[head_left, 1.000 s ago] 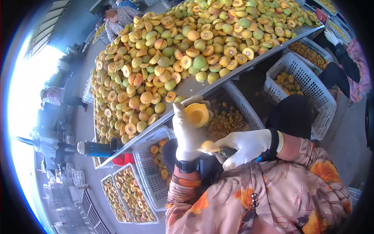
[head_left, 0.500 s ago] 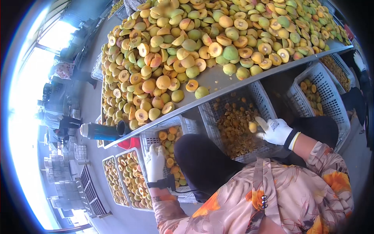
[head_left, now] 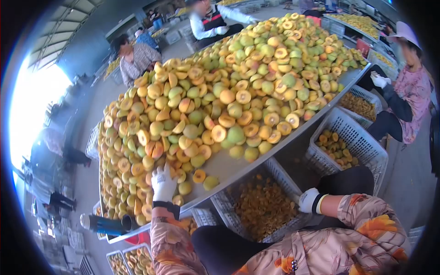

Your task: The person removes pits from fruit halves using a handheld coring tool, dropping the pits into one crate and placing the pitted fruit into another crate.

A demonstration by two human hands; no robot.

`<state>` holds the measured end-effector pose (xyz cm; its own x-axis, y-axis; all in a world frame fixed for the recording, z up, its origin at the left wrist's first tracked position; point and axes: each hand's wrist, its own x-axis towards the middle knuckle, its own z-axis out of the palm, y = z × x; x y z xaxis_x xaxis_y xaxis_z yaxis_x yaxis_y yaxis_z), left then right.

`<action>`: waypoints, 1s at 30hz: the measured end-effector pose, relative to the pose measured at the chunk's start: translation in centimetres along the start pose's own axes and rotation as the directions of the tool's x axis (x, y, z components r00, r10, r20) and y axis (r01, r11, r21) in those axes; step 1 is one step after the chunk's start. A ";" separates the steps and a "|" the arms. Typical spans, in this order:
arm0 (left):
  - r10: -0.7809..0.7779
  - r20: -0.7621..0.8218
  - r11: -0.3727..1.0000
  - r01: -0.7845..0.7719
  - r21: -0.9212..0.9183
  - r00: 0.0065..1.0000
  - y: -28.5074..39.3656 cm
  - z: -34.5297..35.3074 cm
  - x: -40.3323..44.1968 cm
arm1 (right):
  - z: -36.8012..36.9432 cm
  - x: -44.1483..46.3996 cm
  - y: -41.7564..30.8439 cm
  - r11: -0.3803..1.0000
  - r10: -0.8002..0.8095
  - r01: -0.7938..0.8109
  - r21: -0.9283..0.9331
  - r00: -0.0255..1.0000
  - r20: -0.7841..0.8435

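So the fruit halves (head_left: 218, 133) are heaped all over the big surface (head_left: 201, 195), way too many to count honestly. I'd guess each one is light, firm-ish but easy to bruise, and kinda slippery on the wet cut side. I'd take one around the rounded skin, gentle squeeze, and keep off the cut face.

The gloved left hand (head_left: 164, 183) is at the near edge of the heap, fingers a bit spread and touching fruit. Can't tell if they've actually got one. The right hand (head_left: 310, 200) is just beside the rim of the middle crate (head_left: 285, 176), fingers curled in; can't tell if anything's in there.

Counting outward: I get four crates along the near side. Two have brownish scraps (the middle one and the far right crate (head_left: 373, 98)), two have fruit (the right crate (head_left: 362, 146) and a left crate (head_left: 206, 217) partly hidden by the knee). Then two shallow trays (head_left: 123, 253) of fruit, one blue bottle (head_left: 103, 224) near the corner, two people (head_left: 137, 59) across the heap, plus one person (head_left: 415, 89) off right. More folks in the background, too blurry to count.
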<state>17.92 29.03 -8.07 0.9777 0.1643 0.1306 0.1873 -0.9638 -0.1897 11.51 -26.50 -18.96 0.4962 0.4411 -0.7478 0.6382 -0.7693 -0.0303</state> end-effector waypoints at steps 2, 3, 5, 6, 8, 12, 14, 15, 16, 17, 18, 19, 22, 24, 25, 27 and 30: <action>-0.006 -0.005 0.999 0.005 -0.053 1.000 0.3 -0.4 0.4 | -2.3 -2.3 -1.7 0.990 -0.024 0.047 0.132 0.985 -0.171; -0.033 0.009 0.996 0.033 -0.078 0.999 0.7 -0.9 0.5 | -4.2 -3.8 -2.5 0.989 -0.009 0.035 0.144 0.984 -0.176; -0.073 -0.052 0.985 0.064 -0.158 0.996 0.6 -0.4 0.0 | -3.2 -3.5 -1.6 0.989 0.000 0.020 0.148 0.991 -0.134; -0.120 -0.152 0.968 0.082 -0.237 0.981 0.9 -0.4 -0.6 | -1.8 -2.8 -1.2 0.988 0.059 -0.044 0.145 0.993 -0.103; -0.254 -0.110 0.614 0.073 -0.786 0.961 1.0 -0.8 -1.2 | 0.9 -0.4 0.1 0.996 0.044 -0.037 0.082 0.996 -0.083; -0.177 0.219 -0.353 0.146 -0.924 0.959 5.8 -9.2 -6.8 | -5.3 -5.7 -2.7 0.979 -0.023 0.070 0.192 0.971 -0.236; -0.146 0.166 -0.508 0.070 -0.858 0.975 8.2 -10.2 -9.0 | -0.3 -2.0 -0.3 0.996 0.026 -0.012 0.084 0.986 -0.167; -0.160 0.122 -0.472 0.032 -0.881 0.980 9.2 -10.4 -10.0 | 1.5 -0.9 0.7 1.000 0.012 -0.013 -0.004 0.994 -0.112; -0.036 0.202 -0.676 0.125 -0.726 0.979 9.8 -11.6 -10.8 | 0.6 -1.5 0.2 0.999 0.012 -0.006 0.041 0.990 -0.140; -0.070 0.215 -0.702 0.105 -0.705 0.974 11.7 -13.2 -11.9 | -1.4 -2.4 -0.7 0.996 0.009 0.005 0.086 0.986 -0.164; -0.039 0.209 -0.714 0.119 -0.690 0.977 12.7 -13.6 -12.7 | -2.4 -3.2 -1.2 0.977 -0.023 0.080 0.197 0.962 -0.273; -0.012 0.203 -0.726 0.131 -0.675 0.979 13.6 -13.9 -13.5 | -3.5 -4.0 -1.8 0.941 -0.042 0.164 0.296 0.924 -0.379; -0.147 0.316 -0.697 0.128 -0.705 0.937 18.3 -16.7 -16.0 | -6.8 -7.2 -5.0 0.790 -0.064 0.452 0.415 0.733 -0.677; -0.112 0.239 -0.660 0.108 -0.744 0.964 19.6 -16.3 -17.1 | -9.5 -10.4 -7.3 0.636 -0.078 0.610 0.473 0.660 -0.747; -0.101 0.205 -0.628 0.097 -0.772 0.974 20.2 -16.3 -17.6 | -11.0 -12.4 -8.5 0.566 -0.079 0.640 0.519 0.669 -0.739; -0.174 0.033 -0.425 -0.045 -0.904 0.984 21.7 -15.6 -18.6 | -12.3 -14.5 -10.5 0.518 -0.090 0.721 0.460 0.581 -0.809; -0.152 -0.012 -0.475 -0.084 -0.876 0.988 22.7 -16.0 -19.7 | -12.4 -15.4 -12.4 0.551 -0.057 0.779 0.300 0.393 -0.918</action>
<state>1.39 0.50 0.63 0.9367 0.3064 0.1694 -0.2536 0.2602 0.9316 3.22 -17.99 1.19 0.6987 0.6419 0.3160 0.5617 -0.2185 -0.7980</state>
